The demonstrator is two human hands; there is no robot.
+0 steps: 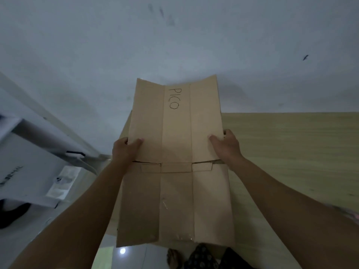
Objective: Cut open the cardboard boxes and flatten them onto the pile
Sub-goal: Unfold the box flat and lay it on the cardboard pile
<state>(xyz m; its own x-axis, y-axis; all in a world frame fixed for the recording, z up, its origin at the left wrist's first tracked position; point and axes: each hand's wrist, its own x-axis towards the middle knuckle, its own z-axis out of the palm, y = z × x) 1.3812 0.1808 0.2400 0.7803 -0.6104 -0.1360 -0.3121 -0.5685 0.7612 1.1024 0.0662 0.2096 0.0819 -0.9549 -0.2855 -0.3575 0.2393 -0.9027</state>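
Bare forearms (93, 200); dark patterned trousers (202, 257).

A pale wood-grain table (291, 148) fills the right side, its far edge against a grey-white wall (174, 45). Left of the table lies a glossy tiled floor (108, 255) — a white box (35, 167) sits there.

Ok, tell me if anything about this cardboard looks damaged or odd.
Nothing serious. The cardboard box, opened out and held at both edges by the left hand and right hand, is not yet flat: its upper side panels bend up. A slit crosses its middle. "PICO" is handwritten near the top.
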